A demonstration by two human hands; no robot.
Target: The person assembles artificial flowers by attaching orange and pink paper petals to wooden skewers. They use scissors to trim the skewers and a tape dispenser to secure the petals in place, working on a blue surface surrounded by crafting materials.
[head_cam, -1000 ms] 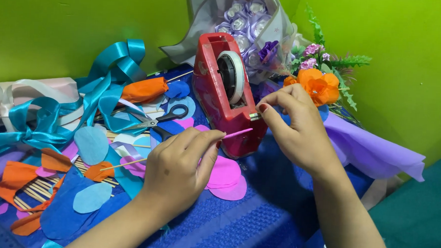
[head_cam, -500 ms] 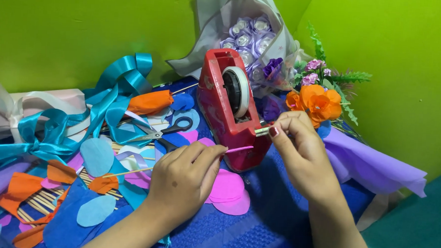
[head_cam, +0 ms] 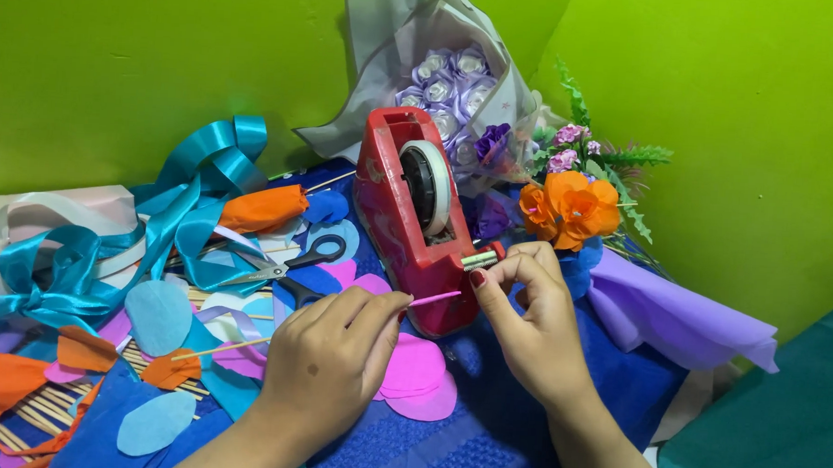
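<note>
From the head view, our left hand (head_cam: pixel 331 366) pinches a thin wooden stick (head_cam: pixel 271 342) with a pink wrapped tip, held over the tabletop (head_cam: pixel 444 450). Our right hand (head_cam: pixel 529 328) pinches the tape end at the red tape dispenser (head_cam: pixel 408 220), just beside the stick's tip. Black-handled scissors (head_cam: pixel 289 266) lie behind.

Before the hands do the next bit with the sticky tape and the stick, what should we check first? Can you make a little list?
1. Left hand pinches the thin stick in a firm grip: ok.
2. Right hand fingertips are at the cutter end of the red tape dispenser: ok.
3. Tape strip pulled free and on the fingers: cannot tell, it is too clear to see.
4. Dispenser stands flat on the blue cloth: ok.
5. Scissors lie away from both hands: ok.
6. Pink petals lie close under the left hand: ok.
</note>
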